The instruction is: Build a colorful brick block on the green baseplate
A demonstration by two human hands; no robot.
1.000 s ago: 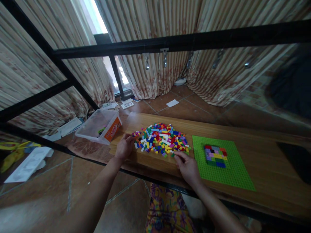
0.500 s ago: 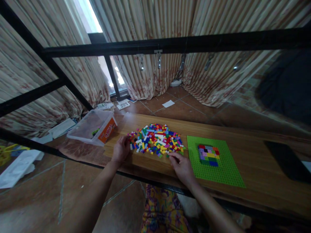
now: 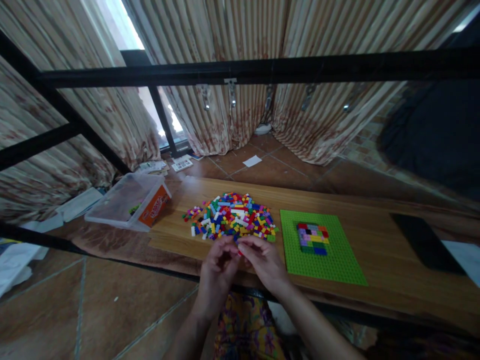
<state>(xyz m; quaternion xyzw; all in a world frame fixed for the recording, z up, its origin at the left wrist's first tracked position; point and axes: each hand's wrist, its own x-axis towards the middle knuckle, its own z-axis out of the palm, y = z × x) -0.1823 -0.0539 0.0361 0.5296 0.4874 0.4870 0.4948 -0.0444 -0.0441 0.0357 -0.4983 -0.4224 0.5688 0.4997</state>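
A heap of small coloured bricks (image 3: 232,217) lies on a wooden board (image 3: 176,240). To its right sits a green baseplate (image 3: 330,260) with a patch of mixed-colour bricks (image 3: 312,237) built on it. My left hand (image 3: 217,267) and my right hand (image 3: 262,260) meet just in front of the heap. Their fingertips are pinched together around a small red piece (image 3: 240,253) that I can barely make out.
A clear plastic tub with an orange label (image 3: 129,204) stands left of the board. A dark flat object (image 3: 423,235) lies at the right. Black frame bars (image 3: 240,70) cross the view. Curtains hang behind, and papers lie on the tiled floor.
My left hand left the heap's left edge and came to the middle. My right hand drew back from the heap's front. Both now meet, pinching a small piece.
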